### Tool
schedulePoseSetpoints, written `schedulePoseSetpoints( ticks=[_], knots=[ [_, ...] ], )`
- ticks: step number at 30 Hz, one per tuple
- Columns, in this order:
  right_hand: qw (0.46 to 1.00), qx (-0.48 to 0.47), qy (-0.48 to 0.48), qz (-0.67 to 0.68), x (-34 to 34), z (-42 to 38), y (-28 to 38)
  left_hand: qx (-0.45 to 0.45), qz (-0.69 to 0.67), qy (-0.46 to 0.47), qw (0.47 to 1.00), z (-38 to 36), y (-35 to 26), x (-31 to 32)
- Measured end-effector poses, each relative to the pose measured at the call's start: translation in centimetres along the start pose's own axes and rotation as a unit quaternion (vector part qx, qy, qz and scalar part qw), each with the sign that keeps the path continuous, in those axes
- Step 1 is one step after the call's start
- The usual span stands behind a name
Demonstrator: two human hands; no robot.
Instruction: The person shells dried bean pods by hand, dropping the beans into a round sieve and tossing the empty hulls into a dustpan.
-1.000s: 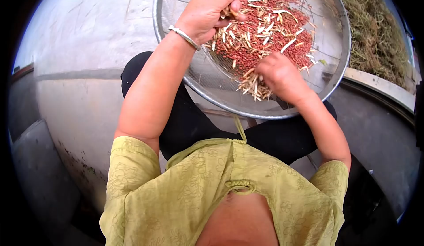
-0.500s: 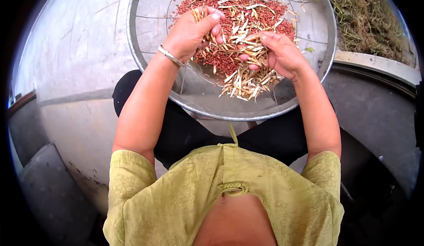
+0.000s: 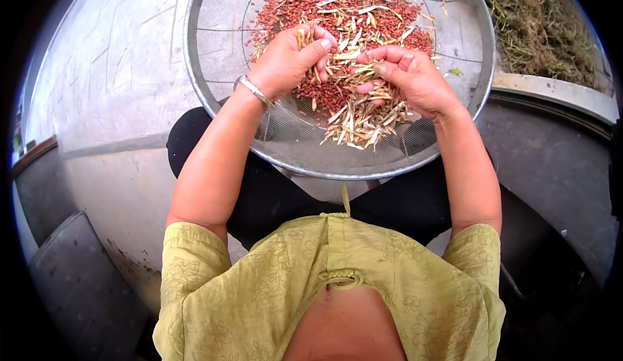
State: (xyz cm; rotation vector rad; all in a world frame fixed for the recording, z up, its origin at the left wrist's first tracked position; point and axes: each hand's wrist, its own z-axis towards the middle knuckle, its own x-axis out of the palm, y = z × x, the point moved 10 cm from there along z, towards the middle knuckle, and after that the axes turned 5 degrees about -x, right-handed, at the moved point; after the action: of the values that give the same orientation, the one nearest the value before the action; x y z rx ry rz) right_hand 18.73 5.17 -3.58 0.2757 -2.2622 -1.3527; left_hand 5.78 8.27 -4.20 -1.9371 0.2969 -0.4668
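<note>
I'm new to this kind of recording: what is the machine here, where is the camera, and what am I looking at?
There is no machine, just a person using bare hands. The camera sits on their head, looking down, so their shirt fills the lower part. Over the lap is a round mesh sieve with a metal rim. In it lie small red beans and a heap of dry pods. The left hand, above a bracelet, holds some pods; the right hand seems to pinch others.

Concrete yard (image 3: 123, 56), heaped dry plants (image 3: 538, 27)
</note>
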Motion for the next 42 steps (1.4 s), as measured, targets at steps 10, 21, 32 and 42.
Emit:
schedulePoseSetpoints(
  ticks=[10, 21, 32, 42],
  knots=[
    [0.995, -0.009, -0.068, -0.073, -0.9, 0.7, 0.0, -0.035, 0.057, 0.025, 0.997, 0.0, 1.0, 2.2],
    [0.989, -0.022, -0.109, -0.101, 0.0, 1.5, 1.1, 0.014, 0.159, -0.011, 0.987, 0.2, 0.8, 2.1],
    [0.998, -0.03, -0.058, 0.002, 0.2, 1.6, 0.7, -0.004, -0.018, 0.0, 1.0, -0.3, 0.3, 2.0],
    [0.993, -0.063, -0.095, -0.029, -0.9, 1.7, 0.7, -0.002, -0.065, -0.02, 0.998, -0.2, -0.5, 1.4]
  ],
)
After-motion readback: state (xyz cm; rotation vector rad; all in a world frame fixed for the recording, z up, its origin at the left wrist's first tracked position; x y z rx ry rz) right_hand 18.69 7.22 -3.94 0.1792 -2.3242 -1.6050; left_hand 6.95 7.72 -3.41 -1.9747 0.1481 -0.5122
